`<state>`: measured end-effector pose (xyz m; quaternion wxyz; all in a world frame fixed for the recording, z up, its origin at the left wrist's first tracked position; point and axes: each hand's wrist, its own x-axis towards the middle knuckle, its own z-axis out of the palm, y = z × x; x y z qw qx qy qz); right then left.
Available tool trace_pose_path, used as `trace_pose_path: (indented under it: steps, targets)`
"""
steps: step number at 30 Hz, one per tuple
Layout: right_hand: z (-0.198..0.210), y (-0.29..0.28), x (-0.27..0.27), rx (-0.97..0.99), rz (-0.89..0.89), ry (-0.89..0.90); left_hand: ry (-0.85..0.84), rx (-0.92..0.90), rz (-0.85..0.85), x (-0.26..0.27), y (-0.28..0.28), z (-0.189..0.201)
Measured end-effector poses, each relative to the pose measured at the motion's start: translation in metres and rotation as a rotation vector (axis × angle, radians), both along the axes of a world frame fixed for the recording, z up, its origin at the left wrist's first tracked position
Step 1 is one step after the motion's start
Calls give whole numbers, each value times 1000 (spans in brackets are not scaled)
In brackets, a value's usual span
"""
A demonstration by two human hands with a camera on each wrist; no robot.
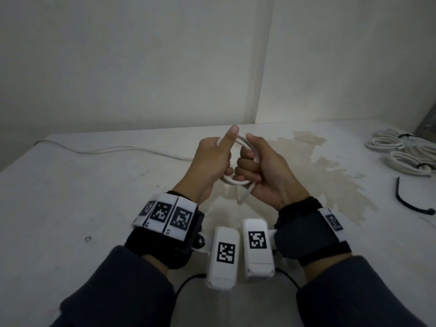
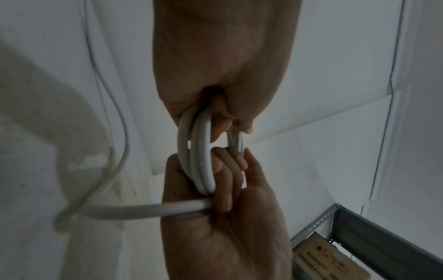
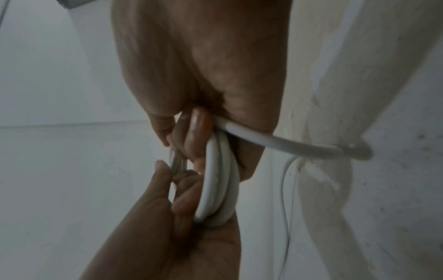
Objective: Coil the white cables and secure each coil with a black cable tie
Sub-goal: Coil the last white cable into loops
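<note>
Both hands hold one small coil of white cable above the middle of the table. My left hand grips the coil's left side, thumb raised along the top loop. My right hand has its fingers curled through the ring and round the right side. In the left wrist view the coil shows about three turns, with the loose tail leaving the right hand. From the right wrist the coil and tail look the same. The uncoiled length trails left across the table.
Two tied white coils lie at the table's far right. A loose black cable tie lies in front of them. A brownish stain spreads under the hands. A wall corner stands behind, and a metal shelf to the right.
</note>
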<state>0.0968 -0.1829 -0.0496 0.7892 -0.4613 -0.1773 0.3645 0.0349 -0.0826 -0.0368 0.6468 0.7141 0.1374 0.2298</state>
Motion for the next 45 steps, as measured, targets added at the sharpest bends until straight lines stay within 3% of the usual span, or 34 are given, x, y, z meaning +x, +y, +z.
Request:
trace_pose_path:
  steps: [4,7,10,12,18,22,26,31,38,45]
  targets:
    - [1,-3,1,8,-187,-35,66,-107,-74,1,-6,-2]
    - [4,-10,8,171,-252,91,308,-213,-28,1,-4,-9]
    - [5,-13,11,325,-231,198,661,-104,-186,-4,-4,-17]
    - [4,-11,11,385,-200,243,728,-66,-243,-4,-5,-21]
    - [2,-9,11,351,-224,225,408,-404,-89,2,-5,-24]
    - [-3,-16,23,351,-338,301,270,-305,31,9,-6,-20]
    - [-8,-14,23,238,-306,281,168,-135,120,11,-3,-27]
    - [-11,-8,21,89,-251,150,-2,-213,77,6,7,-21]
    - [-9,-4,12,-63,-322,-149,-103,-162,12,1,11,-17]
    - [-9,-6,13,-144,-270,-209,-61,-152,-62,1,11,-22]
